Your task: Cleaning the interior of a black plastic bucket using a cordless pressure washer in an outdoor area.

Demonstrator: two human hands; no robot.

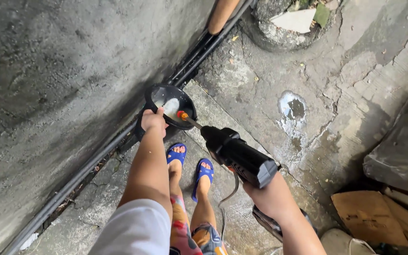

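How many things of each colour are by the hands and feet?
Black: 2, the round pan gripped by the left hand, and the power drill gripped by the right hand.
Blue: 2, the sandals.
Orange: 1, the drill's tip.
Total: 5

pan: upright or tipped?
Tipped: left hand holds the pan by its rim, inside facing the sprayer in the right hand.

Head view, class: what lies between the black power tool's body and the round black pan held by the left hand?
A thin metal shaft with an orange tip reaching into the pan.
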